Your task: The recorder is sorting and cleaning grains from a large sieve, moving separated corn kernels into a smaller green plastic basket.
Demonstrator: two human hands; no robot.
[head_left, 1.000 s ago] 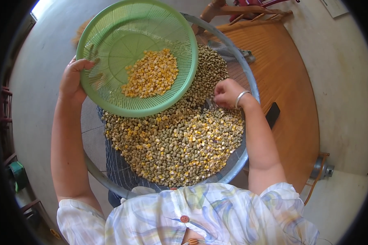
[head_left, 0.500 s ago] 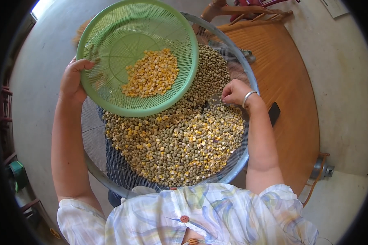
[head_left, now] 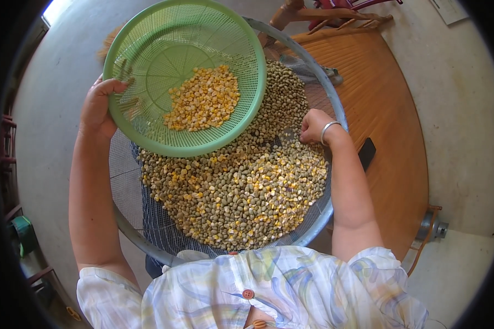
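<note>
The head camera looks steeply down from above the near side of the round mesh tray (head_left: 339, 107), close over it — the wearer's shirt (head_left: 291, 285) fills the part just below the tray. Its wide fisheye also takes in floor (head_left: 44, 142) left of the tray and a wooden table (head_left: 395, 126) right of it — edges bending.

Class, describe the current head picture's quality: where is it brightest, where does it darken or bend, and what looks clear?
Head view: a washed-out patch at upper left; black border around the corners; right edge of the wooden surface bowing outward; green basket and the yellow kernels inside it fairly clear.
</note>
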